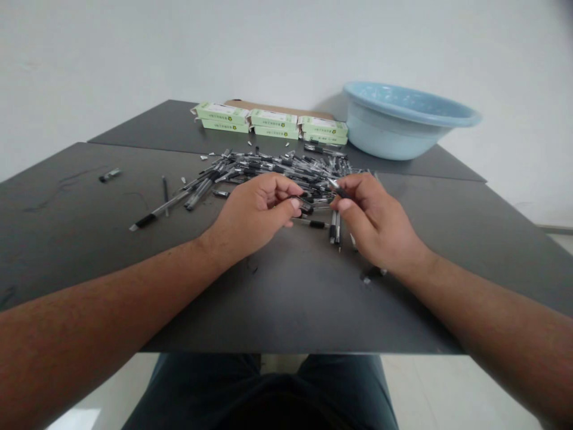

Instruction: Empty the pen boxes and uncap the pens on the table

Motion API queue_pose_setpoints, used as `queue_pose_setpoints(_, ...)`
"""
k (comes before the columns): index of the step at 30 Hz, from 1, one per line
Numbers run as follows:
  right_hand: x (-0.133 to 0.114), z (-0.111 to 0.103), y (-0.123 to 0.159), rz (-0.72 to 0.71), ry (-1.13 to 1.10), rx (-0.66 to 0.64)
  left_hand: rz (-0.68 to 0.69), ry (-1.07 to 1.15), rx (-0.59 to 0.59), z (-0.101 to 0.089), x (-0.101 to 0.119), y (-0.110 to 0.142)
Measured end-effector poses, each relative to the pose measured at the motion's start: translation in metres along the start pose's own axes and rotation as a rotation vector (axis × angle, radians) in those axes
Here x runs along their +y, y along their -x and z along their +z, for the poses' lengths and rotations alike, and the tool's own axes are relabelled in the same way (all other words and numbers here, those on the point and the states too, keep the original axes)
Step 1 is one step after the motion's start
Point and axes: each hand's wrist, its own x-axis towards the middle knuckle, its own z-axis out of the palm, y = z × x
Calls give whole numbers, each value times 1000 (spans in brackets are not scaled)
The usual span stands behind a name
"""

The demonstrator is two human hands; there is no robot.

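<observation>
My left hand [264, 206] is closed in a pinch on a small clear-and-black pen cap [305, 206], partly hidden by the thumb. Between the thumb and fingers of my right hand [373, 212] is a pen [341, 191], its pointed tip up and to the left and its black grip near the fingertips. The two hands are a short way apart. Just behind and beneath them lies a heap of clear pens with black grips [273, 167], jumbled in many directions. A single pen [154, 217] sticks out from the heap toward the left.
Green-and-white boxes [224, 116] are stacked in two layers at the back. A light blue basin [389, 134] stands at the back right. A loose cap [110, 175] lies on the dark table [268, 310] at the left, and small white bits lie near the heap.
</observation>
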Motion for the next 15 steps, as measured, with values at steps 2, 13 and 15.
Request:
queue_pose_setpoints(2,5,0,-3,-32,42,5,-17,43,58,-1,-1,-2)
queue_pose_setpoints(13,12,8,-2,-153,204,-55,-52,181,151,0,0,-4)
queue_pose_setpoints(15,11,7,-2,-168,211,-61,-46,155,134,0,0,-4)
